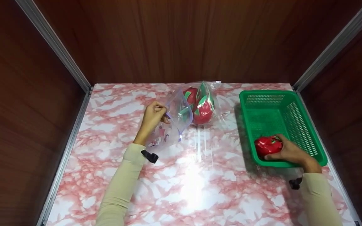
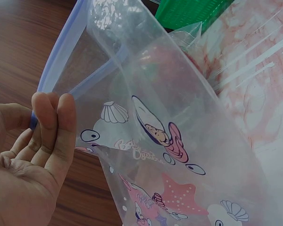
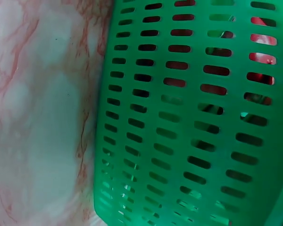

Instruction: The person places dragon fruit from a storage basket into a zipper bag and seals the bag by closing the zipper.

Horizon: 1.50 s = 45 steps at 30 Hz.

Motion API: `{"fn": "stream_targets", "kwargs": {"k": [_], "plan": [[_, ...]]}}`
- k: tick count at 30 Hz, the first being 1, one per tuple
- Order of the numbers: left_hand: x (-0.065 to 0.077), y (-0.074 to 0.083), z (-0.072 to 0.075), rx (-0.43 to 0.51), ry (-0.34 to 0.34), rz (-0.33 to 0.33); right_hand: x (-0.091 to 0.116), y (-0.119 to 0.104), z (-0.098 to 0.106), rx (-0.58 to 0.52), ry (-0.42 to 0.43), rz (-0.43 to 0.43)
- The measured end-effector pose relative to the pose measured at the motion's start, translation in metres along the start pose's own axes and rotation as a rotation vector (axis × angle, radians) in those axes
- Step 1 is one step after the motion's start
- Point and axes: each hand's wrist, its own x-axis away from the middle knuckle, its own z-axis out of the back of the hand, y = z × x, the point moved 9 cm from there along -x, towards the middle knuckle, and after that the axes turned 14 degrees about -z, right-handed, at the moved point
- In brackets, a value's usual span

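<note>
My left hand (image 1: pixel 154 116) pinches the purple zip edge of a clear plastic zip bag (image 1: pixel 159 138), whose mouth gapes toward the right. Printed shells and a pink starfish (image 2: pixel 179 194) show on this bag in the left wrist view. In the head view, two red-and-green dragon fruits (image 1: pixel 203 110) lie in clear plastic just right of the bag's mouth. My right hand (image 1: pixel 289 152) reaches into the green basket (image 1: pixel 309 133) and grips another shiny dragon fruit (image 1: pixel 267 146) at its near end. Basket slots hide most of this fruit in the right wrist view.
The basket stands at the right of the pink-and-white marbled table (image 1: pixel 168 188). Brown wood-grain panels (image 1: pixel 181 40) enclose the back and both sides, with metal rails (image 1: pixel 63 150) along the edges. Glare brightens the table's middle.
</note>
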Motion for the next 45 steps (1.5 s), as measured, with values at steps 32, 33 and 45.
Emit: {"fn": "stream_targets", "kwargs": {"k": [32,33,45], "plan": [[0.0,-0.001,0.001,-0.013,-0.002,-0.009,-0.015,-0.005,0.012,-0.088,0.085,-0.057],[0.0,-0.001,0.001,-0.011,-0.002,-0.009,-0.015,-0.005,0.012,-0.091,0.092,-0.056],[0.001,-0.002,0.005,-0.003,0.003,-0.01,-0.022,-0.012,0.021,-0.103,0.163,-0.06]]}}
